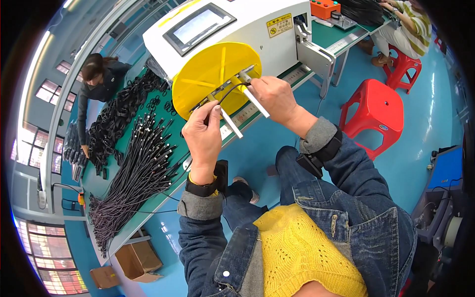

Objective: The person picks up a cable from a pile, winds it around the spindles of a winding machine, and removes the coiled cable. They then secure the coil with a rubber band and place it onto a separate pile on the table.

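Pinching black cable point(229, 91) with left fingers point(213, 117) and right fingers point(258, 88), open cardboard box point(150, 256) below green table point(99, 185)

Head-worn fisheye (very wide) looks down from close above.

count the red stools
2: near stool, right of the right hand; far stool, beyond it by a co-worker. Red sliver at the right edge may be another.

This is a factory workshop. A white machine point(253, 30) stands beyond the right hand point(276, 99); cables point(143, 166) (heaps of them) lie leftward.
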{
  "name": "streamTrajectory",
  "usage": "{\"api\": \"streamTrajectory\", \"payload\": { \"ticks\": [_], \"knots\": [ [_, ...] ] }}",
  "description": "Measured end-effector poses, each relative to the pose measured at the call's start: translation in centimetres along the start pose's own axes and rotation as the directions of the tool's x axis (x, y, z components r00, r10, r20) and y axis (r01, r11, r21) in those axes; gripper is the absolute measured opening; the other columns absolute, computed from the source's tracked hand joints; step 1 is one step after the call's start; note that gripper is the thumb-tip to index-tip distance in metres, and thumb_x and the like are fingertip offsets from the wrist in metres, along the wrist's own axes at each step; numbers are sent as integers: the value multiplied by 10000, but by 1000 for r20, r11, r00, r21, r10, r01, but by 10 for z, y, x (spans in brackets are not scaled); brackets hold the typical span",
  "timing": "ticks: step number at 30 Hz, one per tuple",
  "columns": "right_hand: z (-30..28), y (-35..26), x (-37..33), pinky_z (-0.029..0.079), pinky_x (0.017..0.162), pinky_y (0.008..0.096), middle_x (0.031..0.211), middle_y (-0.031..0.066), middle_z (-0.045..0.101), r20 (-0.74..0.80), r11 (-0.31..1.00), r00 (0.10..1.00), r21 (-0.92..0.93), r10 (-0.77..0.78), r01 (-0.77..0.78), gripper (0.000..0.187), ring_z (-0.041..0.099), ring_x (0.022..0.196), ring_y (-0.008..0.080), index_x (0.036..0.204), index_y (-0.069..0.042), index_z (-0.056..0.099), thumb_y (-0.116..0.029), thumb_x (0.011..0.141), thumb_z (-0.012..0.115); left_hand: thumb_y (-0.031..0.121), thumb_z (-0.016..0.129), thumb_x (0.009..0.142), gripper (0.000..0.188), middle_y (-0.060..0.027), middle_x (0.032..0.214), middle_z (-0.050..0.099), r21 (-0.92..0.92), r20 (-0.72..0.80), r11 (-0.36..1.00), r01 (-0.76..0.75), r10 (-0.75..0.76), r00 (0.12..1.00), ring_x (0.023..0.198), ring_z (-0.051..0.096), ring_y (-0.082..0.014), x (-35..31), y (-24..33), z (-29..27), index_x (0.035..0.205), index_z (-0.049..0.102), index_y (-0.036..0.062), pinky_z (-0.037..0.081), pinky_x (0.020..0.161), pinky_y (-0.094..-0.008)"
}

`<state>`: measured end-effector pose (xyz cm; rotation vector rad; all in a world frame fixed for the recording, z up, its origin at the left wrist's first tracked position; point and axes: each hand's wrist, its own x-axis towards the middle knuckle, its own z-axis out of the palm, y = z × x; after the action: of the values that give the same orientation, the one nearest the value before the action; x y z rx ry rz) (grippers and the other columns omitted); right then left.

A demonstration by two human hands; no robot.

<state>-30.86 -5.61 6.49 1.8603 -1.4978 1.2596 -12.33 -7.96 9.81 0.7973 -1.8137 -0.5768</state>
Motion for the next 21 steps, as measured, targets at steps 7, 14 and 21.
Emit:
{"api": "streamTrajectory", "payload": {
  "ticks": [7, 14, 21],
  "knots": [
    [15, -2, -2, 457, 526, 380, 605, 125, 555, 43, 985, 986, 54, 160, -162, 223, 562, 575, 310, 665, -21, 523, -184, 809, 569, 38, 611, 799, 124, -76, 731, 631, 17, -4, 1000, 1, -1, 1000, 633, 566, -105, -1, 1, -4, 908, 645, -11, 453, 601, -223],
    [9, 8, -34, 461, 545, 414, 593, 145, 578, 196, 896, 902, 153, 386, -417, 282, 581, 585, 318, 620, -24, 586, -255, 782, 593, 39, 587, 816, 174, -92, 748, 639, -7, 30, 1000, 8, -7, 1000, 643, 579, -117, -3, -12, -9, 978, 645, 15, 456, 603, -234],
    [-31, 13, -90, 460, 560, 373, 579, 112, 589, 620, 728, 670, 221, 409, -649, 269, 575, 557, 279, 612, -16, 594, -214, 786, 542, 38, 584, 818, 183, -106, 756, 634, 75, -55, 997, -24, 28, 998, 635, 577, -128, -17, -19, -10, 990, 643, 24, 455, 589, -242]
  ]
}}
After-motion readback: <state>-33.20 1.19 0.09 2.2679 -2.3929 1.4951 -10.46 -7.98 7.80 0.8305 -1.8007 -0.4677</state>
